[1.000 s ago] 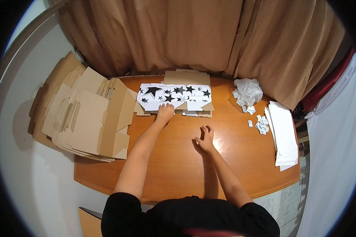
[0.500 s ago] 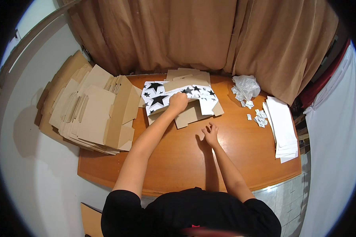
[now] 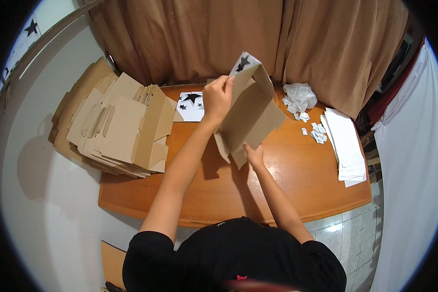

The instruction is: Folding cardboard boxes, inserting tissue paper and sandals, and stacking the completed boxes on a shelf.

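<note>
A partly folded cardboard box [image 3: 250,109] is held up tilted above the table, its plain brown inside facing me. White paper with black stars shows on its outer side at the top. My left hand [image 3: 218,100] is closed on the upper left edge of the box. Lower down, my right hand [image 3: 254,155] pinches its near bottom edge, thumb on the inner face. Behind my left hand, another star-patterned white piece [image 3: 191,105] lies on the table; the box and my hand hide part of that area.
Flattened cardboard boxes [image 3: 114,129] are piled on the left of the wooden table [image 3: 297,190]. At right lie a clear plastic bag [image 3: 299,97], several small white packets [image 3: 319,132] and a stack of white paper sheets [image 3: 344,146]. A brown curtain [image 3: 194,39] hangs behind.
The box has been lifted off the table and tilted, its inside turned toward me. My right hand, empty before, now grips its lower edge. My left hand has moved up with it.
</note>
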`<state>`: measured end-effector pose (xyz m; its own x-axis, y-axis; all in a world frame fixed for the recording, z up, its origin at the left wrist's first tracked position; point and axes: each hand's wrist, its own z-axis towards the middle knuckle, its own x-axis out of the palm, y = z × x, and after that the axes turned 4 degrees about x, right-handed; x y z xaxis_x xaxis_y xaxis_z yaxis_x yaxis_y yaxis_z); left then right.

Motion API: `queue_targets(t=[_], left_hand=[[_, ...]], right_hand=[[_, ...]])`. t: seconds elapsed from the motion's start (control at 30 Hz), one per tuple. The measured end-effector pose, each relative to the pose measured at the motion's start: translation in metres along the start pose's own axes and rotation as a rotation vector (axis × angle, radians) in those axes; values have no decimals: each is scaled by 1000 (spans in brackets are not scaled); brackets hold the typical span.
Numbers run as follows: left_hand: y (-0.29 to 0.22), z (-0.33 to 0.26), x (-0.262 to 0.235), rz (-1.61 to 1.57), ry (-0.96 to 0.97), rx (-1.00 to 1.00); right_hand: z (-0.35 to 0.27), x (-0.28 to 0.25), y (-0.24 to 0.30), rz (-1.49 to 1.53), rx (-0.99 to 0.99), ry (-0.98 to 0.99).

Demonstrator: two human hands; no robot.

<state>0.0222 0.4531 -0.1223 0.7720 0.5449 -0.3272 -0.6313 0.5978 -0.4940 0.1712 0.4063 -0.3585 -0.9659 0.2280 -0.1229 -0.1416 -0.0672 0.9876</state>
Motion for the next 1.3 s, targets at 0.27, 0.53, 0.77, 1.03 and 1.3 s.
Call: queue_targets(t=[0.27,0.53,0.77,1.03,1.3], left_hand=[[8,-47,-58,-285,-257,-191],[41,-173,-72,-420,-44,-677],[34,-208,-93,-206,556,-762],[41,-198,-99,-128,359,-827],[32,-204,-85,567,317,-439]], right_hand=[[15,-60,121,-222,-281,-316],[22,-85,195,-894,-357,111],[35,-57,172,-1089,-447,568],[51,-67,123,-1095,-1170,132],[-30,-78,108,-1436,-335,226]])
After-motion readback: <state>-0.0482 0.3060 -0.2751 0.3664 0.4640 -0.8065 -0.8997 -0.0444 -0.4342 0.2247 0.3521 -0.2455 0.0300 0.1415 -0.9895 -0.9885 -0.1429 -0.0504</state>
